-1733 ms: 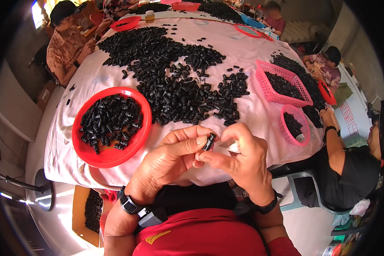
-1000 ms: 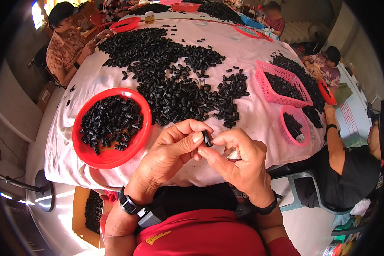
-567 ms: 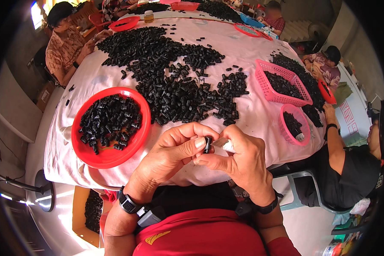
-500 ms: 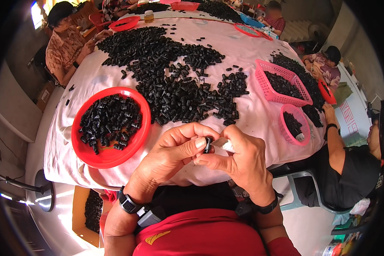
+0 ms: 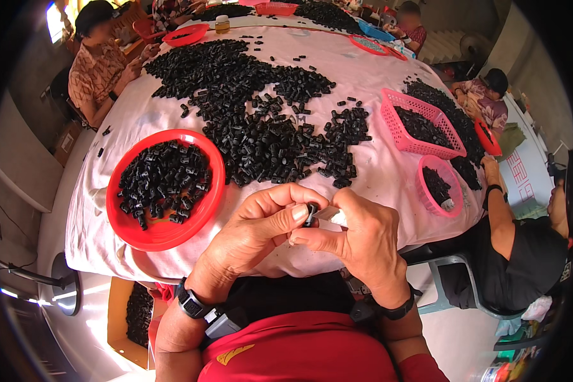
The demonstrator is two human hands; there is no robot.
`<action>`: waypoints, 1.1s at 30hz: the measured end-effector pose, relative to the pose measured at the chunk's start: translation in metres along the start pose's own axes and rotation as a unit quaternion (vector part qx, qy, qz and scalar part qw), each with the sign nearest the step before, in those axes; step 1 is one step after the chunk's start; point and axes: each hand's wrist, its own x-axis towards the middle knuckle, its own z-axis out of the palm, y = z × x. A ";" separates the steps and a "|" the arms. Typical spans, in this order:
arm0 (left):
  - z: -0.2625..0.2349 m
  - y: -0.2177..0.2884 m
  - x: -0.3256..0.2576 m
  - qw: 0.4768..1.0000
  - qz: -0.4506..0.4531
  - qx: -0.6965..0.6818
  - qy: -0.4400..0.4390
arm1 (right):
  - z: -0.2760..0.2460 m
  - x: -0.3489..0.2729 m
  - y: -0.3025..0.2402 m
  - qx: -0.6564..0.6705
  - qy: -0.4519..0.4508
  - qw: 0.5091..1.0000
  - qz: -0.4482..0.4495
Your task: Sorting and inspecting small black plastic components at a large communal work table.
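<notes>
Between the thumb and fingers of my left hand [image 5: 258,223] is a small black plastic part [image 5: 311,214], held just past the table's near edge. My right hand [image 5: 366,239] is closed in a pinch on what looks like a small flat blade [image 5: 328,219] with a white wrapping at its grip. The blade's tip meets the black part; fingers hide the exact contact. Left of my hands, a red round tray [image 5: 165,239] carries many similar black parts. A large loose pile of black parts [image 5: 261,140] spreads over the pink cloth beyond my hands.
On the right stand a pink rectangular basket [image 5: 420,149] and a pink round basket [image 5: 440,207], both holding black pieces. A cardboard box [image 5: 118,318] of dark parts sits below the table's left. Co-workers sit around the table [image 5: 356,210]; one in black [image 5: 522,261] is close on the right.
My hands stay almost in place, with the black part and the blade turned very slightly. The person at the far left has shifted their head and hands a little.
</notes>
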 end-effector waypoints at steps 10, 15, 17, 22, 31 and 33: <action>-0.007 -0.005 0.000 1.000 0.001 0.009 -0.012 | 0.007 -0.001 0.007 -0.016 0.038 0.998 -0.045; -0.005 -0.003 0.000 1.000 -0.005 -0.005 -0.014 | 0.003 0.000 0.002 0.000 -0.001 1.000 -0.005; -0.005 -0.004 0.000 1.000 -0.009 -0.004 -0.016 | 0.004 0.000 0.003 0.003 -0.003 1.000 -0.003; -0.007 -0.006 0.001 1.000 -0.012 -0.001 -0.004 | 0.003 0.000 0.003 0.005 -0.013 1.000 0.002; -0.007 -0.006 0.000 1.000 -0.012 -0.018 0.003 | 0.014 -0.003 0.009 0.021 -0.010 1.000 -0.012; -0.006 -0.005 0.000 1.000 -0.011 -0.015 -0.002 | 0.014 -0.003 0.011 0.004 0.029 0.998 -0.048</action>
